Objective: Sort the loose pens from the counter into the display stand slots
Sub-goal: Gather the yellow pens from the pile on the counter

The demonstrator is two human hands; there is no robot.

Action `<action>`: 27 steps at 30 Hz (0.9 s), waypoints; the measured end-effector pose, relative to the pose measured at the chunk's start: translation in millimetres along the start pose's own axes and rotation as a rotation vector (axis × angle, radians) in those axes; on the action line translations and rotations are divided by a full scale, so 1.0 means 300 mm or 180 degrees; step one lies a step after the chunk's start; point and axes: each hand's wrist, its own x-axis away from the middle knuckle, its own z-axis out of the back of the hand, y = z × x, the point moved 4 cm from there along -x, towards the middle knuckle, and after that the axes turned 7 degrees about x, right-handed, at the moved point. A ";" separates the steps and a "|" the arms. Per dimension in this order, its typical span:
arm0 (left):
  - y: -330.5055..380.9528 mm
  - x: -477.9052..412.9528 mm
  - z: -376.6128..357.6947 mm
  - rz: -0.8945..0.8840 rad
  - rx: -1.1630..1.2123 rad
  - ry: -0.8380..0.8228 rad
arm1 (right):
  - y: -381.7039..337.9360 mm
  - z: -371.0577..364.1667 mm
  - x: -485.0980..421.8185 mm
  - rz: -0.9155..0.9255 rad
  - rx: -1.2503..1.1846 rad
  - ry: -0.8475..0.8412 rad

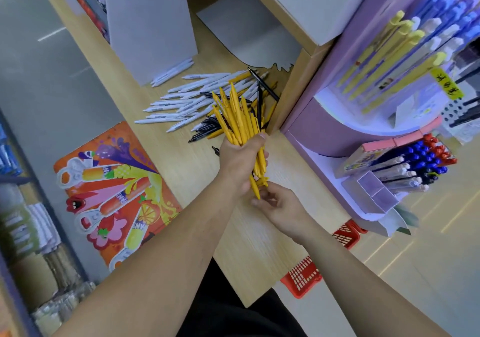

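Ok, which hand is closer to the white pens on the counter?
Left. The left hand grips the yellow pens just nearside of the white pens; the right hand is farther back, pinching their lower tips.

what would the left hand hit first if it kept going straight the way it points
Probably the loose pens on the counter, just ahead of the left hand and its yellow bundle; its height above them is unclear.

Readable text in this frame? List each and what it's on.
"A" in red, cut by the frame edge, beside part of another letter: white box.
Yellow tag on the display stand: black characters, blurred.
White pens: print too small.
Orange poster: lettering unreadable.
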 end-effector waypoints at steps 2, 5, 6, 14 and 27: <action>0.002 -0.008 -0.012 0.0092 0.0006 0.0027 | -0.008 -0.001 -0.007 0.0112 -0.0099 0.0023; 0.005 -0.012 -0.040 0.0106 -0.0150 -0.0073 | -0.019 0.016 -0.029 0.0319 -0.0132 0.0235; 0.014 -0.020 -0.040 0.0078 -0.0237 -0.0092 | -0.017 0.021 -0.026 0.0345 -0.0020 0.0148; 0.075 -0.028 0.004 -0.0157 -0.1638 -0.0670 | 0.000 0.195 0.017 -0.0814 -0.0371 0.0777; -0.025 0.082 0.087 -0.0225 -0.2449 -0.0744 | -0.184 0.072 -0.097 -0.1045 -0.1173 0.0084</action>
